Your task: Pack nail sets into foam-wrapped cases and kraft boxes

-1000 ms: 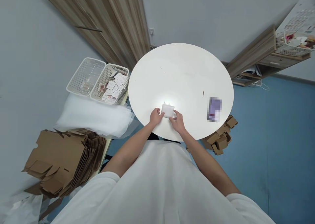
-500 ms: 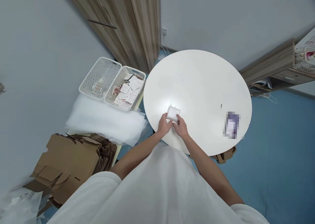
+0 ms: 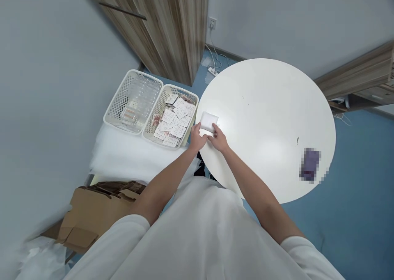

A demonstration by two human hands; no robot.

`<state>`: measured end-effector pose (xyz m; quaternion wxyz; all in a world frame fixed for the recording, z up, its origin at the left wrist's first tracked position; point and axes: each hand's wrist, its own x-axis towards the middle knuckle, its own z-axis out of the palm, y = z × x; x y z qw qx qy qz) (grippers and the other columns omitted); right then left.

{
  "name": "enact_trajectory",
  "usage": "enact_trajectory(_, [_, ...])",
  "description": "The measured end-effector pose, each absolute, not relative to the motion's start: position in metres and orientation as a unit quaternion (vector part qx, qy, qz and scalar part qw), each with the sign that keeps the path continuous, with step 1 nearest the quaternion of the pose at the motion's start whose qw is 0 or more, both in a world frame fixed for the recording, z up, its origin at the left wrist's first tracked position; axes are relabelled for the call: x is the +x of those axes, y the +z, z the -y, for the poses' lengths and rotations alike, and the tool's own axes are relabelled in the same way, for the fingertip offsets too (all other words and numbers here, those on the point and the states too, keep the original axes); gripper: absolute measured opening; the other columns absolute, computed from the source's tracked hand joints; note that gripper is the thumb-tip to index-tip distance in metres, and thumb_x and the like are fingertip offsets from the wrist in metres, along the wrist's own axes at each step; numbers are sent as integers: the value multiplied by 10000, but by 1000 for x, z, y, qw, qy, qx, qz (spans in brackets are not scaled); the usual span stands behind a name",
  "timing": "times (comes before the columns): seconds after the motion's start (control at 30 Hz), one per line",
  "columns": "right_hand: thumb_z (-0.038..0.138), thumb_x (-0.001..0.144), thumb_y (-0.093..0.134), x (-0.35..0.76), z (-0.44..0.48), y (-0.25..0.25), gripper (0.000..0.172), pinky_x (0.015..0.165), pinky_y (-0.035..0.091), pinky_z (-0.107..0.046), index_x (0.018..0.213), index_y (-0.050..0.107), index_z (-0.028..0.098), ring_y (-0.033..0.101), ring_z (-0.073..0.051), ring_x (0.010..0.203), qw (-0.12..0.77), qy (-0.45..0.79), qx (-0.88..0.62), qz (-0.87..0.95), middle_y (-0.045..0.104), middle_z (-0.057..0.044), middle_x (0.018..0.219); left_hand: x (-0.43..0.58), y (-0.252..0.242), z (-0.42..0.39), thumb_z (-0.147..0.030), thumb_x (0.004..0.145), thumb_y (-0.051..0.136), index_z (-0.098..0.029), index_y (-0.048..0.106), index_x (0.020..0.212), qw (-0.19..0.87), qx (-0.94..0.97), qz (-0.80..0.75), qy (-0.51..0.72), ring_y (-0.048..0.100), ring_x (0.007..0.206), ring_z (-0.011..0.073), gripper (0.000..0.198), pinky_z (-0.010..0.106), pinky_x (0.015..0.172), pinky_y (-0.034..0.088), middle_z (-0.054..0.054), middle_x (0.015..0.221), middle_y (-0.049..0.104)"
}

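Note:
A small white packet [image 3: 209,120], squarish and apparently wrapped in thin foam sheet, is held near the left edge of the round white table [image 3: 271,99]. My left hand [image 3: 197,138] grips its near left corner between thumb and fingers. On the near right corner, my right hand [image 3: 218,138] pinches it in the same way. Both thumbs point toward each other at the packet's near side. What is inside the wrapping cannot be seen.
Left of the table stand a white basket [image 3: 181,90] of printed cards and another basket [image 3: 116,97] with clear plastic pieces. White foam sheets [image 3: 123,157] and folded cardboard boxes [image 3: 98,210] lie nearer me. A blurred purple item [image 3: 310,165] rests on the table's right side.
Both hands have moved with the packet up and left, closer to the card basket. The view has also shifted, so the table appears further right.

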<state>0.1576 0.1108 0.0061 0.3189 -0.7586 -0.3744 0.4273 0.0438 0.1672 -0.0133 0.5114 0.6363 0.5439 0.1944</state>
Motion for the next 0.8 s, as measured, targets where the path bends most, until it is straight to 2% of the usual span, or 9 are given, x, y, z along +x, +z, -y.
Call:
enact_trajectory(0.17, [258, 711, 516, 155, -121, 4, 713, 961, 387, -378, 1372, 249, 225, 337, -220, 1257, 322, 424, -758, 377, 321, -52, 1404, 40, -15, -177, -124, 703, 528, -205, 345, 1318, 523, 635, -531, 203, 422, 1172, 197, 647, 311, 971, 394, 88, 1314, 343])
enact_trajectory(0.43, [267, 698, 542, 164, -119, 3, 688, 983, 345, -445, 1343, 303, 240, 359, -243, 1235, 323, 412, -753, 399, 375, -68, 1359, 40, -9, -178, -103, 711, 507, -219, 366, 1297, 521, 625, -552, 183, 440, 1154, 196, 615, 324, 951, 408, 83, 1288, 387])
enact_trajectory(0.63, [270, 698, 551, 166, -120, 4, 731, 1011, 303, -467, 1366, 254, 259, 265, -247, 1300, 312, 429, -742, 410, 284, -60, 1420, 39, -10, -178, -112, 720, 500, -204, 338, 1307, 516, 631, -553, 175, 406, 1198, 191, 616, 324, 985, 375, 93, 1305, 382])
enact_trajectory(0.8, [281, 701, 560, 170, -109, 8, 798, 999, 314, -483, 1393, 163, 290, 256, -257, 1310, 321, 455, -725, 406, 146, -45, 1475, 37, -10, -168, -156, 712, 548, -193, 223, 1356, 494, 637, -568, 166, 302, 1286, 232, 723, 376, 1049, 285, 113, 1381, 317])
